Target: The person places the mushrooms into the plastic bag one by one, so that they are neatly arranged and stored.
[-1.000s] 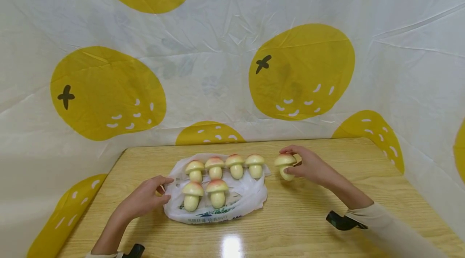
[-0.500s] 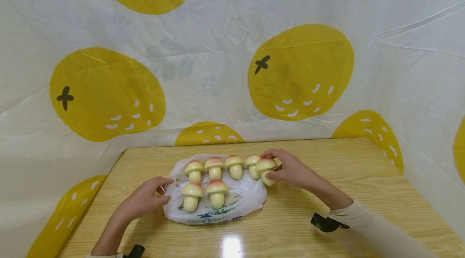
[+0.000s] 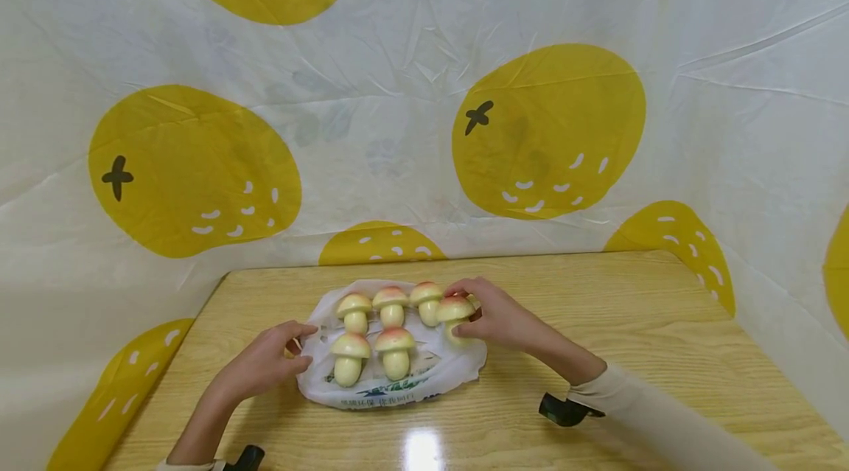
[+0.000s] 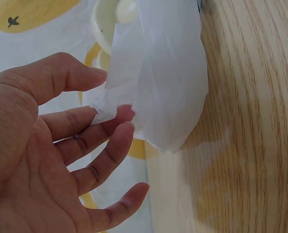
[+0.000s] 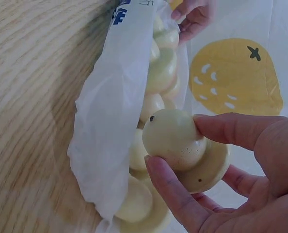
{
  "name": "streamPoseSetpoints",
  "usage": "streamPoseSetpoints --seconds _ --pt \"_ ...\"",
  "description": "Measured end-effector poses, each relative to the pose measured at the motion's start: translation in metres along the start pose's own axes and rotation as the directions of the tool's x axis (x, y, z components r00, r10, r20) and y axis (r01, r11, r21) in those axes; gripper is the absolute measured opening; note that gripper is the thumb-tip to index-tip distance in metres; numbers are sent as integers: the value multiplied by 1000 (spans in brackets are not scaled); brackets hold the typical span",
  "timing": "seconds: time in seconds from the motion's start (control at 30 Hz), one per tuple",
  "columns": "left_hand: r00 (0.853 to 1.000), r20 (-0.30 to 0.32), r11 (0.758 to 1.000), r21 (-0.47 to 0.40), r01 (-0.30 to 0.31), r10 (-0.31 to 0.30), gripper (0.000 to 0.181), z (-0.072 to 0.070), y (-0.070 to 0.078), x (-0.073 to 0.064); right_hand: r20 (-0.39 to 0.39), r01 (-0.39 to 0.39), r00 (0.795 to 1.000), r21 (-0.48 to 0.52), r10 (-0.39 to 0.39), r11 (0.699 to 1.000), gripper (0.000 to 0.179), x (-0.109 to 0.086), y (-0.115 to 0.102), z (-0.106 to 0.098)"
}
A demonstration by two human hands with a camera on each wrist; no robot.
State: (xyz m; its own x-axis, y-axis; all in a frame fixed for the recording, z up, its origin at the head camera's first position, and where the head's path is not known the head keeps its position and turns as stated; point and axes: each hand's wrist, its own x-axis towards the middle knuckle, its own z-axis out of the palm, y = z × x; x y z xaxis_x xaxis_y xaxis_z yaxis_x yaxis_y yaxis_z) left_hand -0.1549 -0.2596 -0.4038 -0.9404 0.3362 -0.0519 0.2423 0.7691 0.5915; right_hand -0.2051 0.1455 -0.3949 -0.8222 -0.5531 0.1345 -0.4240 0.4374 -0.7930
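Note:
My right hand [image 3: 494, 316] pinches a glossy cream toy mushroom [image 3: 455, 309] with a reddish cap top, over the right end of a white plastic bag [image 3: 424, 391]. In the right wrist view, thumb and fingers grip the stem of that toy mushroom [image 5: 175, 138]. Several similar toy mushrooms [image 3: 396, 353] lie on the bag in two rows. The held one hides most of the mushroom at the right end of the back row. My left hand [image 3: 268, 360] is at the bag's left edge; in the left wrist view its relaxed fingers touch the film [image 4: 168, 82], thumb apart from them.
A wooden table [image 3: 597, 294] lies under the bag. White cloth [image 3: 378, 161] printed with large yellow fruit hangs behind and at both sides. Black wrist cameras [image 3: 564, 410] sit at both sleeves.
My right hand has carried the toy mushroom leftward from the table at the bag's right side to over the bag's right end. The left hand stays at the left edge.

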Motion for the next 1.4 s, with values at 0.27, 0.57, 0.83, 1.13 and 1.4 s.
streamPoseSetpoints --seconds 0.27,0.57,0.83,1.13,1.4 --pt "1000 4 1000 1 -8 8 50 0 0 1 -35 10 999 -22 -10 1000 47 6 -6 19" --pt "1000 -5 1000 3 -4 4 50 1 0 0 -31 8 999 -46 -9 999 50 8 -5 35" --pt "1000 1 1000 -5 -2 2 50 0 2 -1 -22 -2 1000 -97 0 995 49 5 -1 42" --pt "1000 2 1000 -14 4 -4 50 1 1 -1 -25 -11 1000 -145 7 989 50 2 0 45" --pt "1000 -12 1000 -14 -15 15 49 2 -1 -1 -37 -18 999 -275 8 961 52 -1 0 49"
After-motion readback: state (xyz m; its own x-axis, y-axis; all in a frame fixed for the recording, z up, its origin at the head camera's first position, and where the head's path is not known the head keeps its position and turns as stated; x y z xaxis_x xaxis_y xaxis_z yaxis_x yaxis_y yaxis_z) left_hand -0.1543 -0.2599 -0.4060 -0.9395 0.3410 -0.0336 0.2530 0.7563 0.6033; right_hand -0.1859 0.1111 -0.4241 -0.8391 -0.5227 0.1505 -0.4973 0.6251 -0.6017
